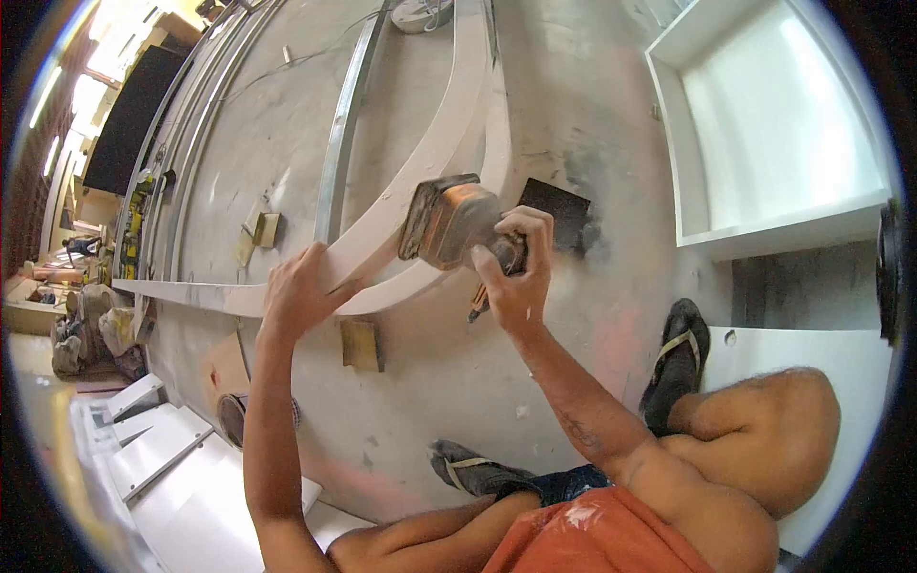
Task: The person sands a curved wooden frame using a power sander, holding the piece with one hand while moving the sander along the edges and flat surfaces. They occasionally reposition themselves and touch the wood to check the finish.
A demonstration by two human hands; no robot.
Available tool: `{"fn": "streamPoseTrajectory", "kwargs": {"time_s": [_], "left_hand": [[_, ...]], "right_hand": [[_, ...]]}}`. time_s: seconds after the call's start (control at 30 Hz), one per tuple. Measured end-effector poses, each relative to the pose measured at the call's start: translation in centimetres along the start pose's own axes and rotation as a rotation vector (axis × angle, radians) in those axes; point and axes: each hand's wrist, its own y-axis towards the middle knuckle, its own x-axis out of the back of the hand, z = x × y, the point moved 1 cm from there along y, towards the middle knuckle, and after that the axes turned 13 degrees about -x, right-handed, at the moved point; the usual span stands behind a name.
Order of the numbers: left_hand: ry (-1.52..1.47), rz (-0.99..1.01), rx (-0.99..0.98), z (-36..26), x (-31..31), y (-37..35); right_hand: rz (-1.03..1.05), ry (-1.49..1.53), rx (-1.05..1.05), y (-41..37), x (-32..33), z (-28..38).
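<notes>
A white curved frame (pixel 420 181) with rounded corners stands off the floor in front of me. My left hand (pixel 304 291) is closed over its near curved rail, the fingers wrapped across the edge. My right hand (pixel 521 263) grips the rear of an orange and black power sander (pixel 457 222). The sander's flat pad is tilted on its side and rests against the side of the curved rail, to the right of my left hand. A narrow orange and black piece (pixel 479 304) hangs below the sander by my right wrist.
Wooden blocks (pixel 361 346) and a dark square sheet (pixel 557 215) lie on the dusty concrete floor (pixel 573 363). A metal bar (pixel 346 124) runs beside the frame. White open box (pixel 778 124) is at right, white panels (pixel 167 449) at lower left, filled bags (pixel 91 329) at far left.
</notes>
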Motion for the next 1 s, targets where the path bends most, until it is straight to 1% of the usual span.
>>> {"fn": "streamPoseTrajectory", "kwargs": {"time_s": [0.07, 0.1, 0.17, 0.3, 0.37, 0.4, 0.43, 0.5, 0.57, 0.63, 0.83, 0.93, 0.97, 1.0], "left_hand": [[0.003, -0.045, -0.054, 0.7, -0.1, -0.6], [0.009, -0.079, -0.063, 0.2, -0.5, 0.8], [0.012, -0.139, -0.122, 0.2, -0.5, 0.1], [-0.007, -0.119, -0.088, 0.1, -0.1, -0.3], [-0.047, -0.115, -0.06, -0.2, -0.2, 0.0], [-0.051, -0.123, -0.058, -0.2, -0.4, 0.1], [-0.036, -0.122, -0.069, -0.2, -0.3, 0.1], [-0.024, -0.127, -0.08, -0.1, -0.5, 0.3], [-0.042, -0.143, -0.106, 0.4, -0.8, 0.2], [-0.037, -0.128, -0.093, 0.3, -0.5, 0.1], [-0.034, -0.133, -0.094, 0.3, -0.7, 0.2], [-0.051, -0.139, -0.094, 0.0, -0.4, 0.1], [-0.079, -0.133, -0.093, -0.1, -0.3, 0.1], [-0.083, -0.136, -0.096, -0.2, -0.2, 0.2]], "right_hand": [[0.005, 0.045, -0.002, -0.5, -0.5, 0.3], [-0.001, 0.051, 0.033, 1.5, 0.1, -0.2], [0.01, 0.044, 0.077, 1.7, 0.5, -0.6], [0.016, 0.122, 0.143, 4.5, 1.2, -1.1], [0.089, 0.152, 0.117, 5.7, 1.9, -0.8], [0.101, 0.104, 0.162, 6.0, 2.1, -0.6], [0.103, 0.106, 0.164, 5.8, 2.1, -0.6], [0.126, 0.023, 0.299, 4.4, 1.9, -0.8], [0.127, 0.016, 0.309, 2.8, 1.4, -0.9], [0.139, -0.04, 0.389, 1.7, 1.0, -0.4], [0.153, 0.005, 0.366, 4.6, 1.8, -1.2], [0.111, 0.119, 0.206, 6.5, 2.1, -1.2], [0.111, 0.116, 0.208, 6.7, 2.0, -1.2], [0.087, 0.15, 0.162, 6.8, 1.9, -1.2]]}}
